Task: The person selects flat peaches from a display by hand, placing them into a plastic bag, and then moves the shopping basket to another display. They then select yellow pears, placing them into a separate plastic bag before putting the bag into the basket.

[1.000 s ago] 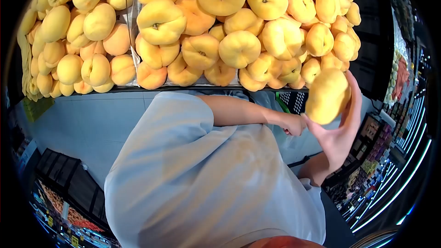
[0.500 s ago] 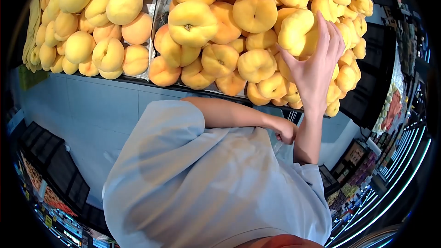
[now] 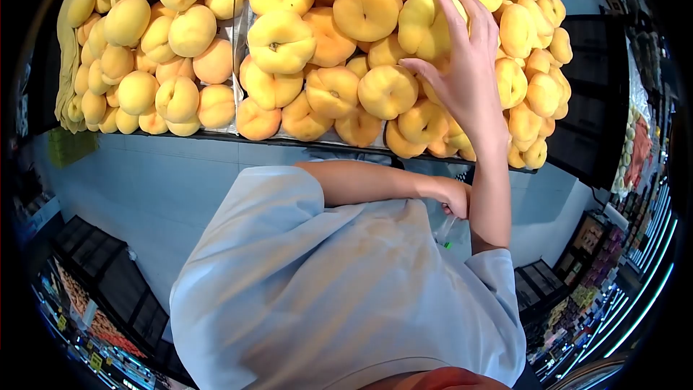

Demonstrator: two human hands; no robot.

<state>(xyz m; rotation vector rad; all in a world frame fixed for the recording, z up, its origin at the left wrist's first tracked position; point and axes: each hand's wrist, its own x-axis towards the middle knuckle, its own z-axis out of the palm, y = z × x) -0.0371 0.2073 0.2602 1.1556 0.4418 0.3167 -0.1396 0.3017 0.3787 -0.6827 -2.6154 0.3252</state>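
My right hand (image 3: 469, 65) reaches over a heap of yellow flat peaches (image 3: 388, 92), with thumb and fingers spread around one shaded peach (image 3: 424, 27). Its index fingertip is at the top edge of that peach and its thumb is near the lower edge. Whether the fingers press on it cannot be made out. Close to my waist, beside the right forearm, my left hand (image 3: 455, 198) is closed on a clear plastic bag (image 3: 446, 230), mostly hidden behind the shirt.
Rounder yellow peaches (image 3: 192, 31) lie left of a thin divider (image 3: 237, 50). The display's dark front edge (image 3: 289, 142) runs between the fruit and my body. Black crates (image 3: 595, 101) stand at right, and more dark crates (image 3: 108, 267) at lower left.
The view has shifted, so the fruit appears further left. My right hand has moved left over the shaded peach. My left hand stays by the waist, with more of the bag showing.
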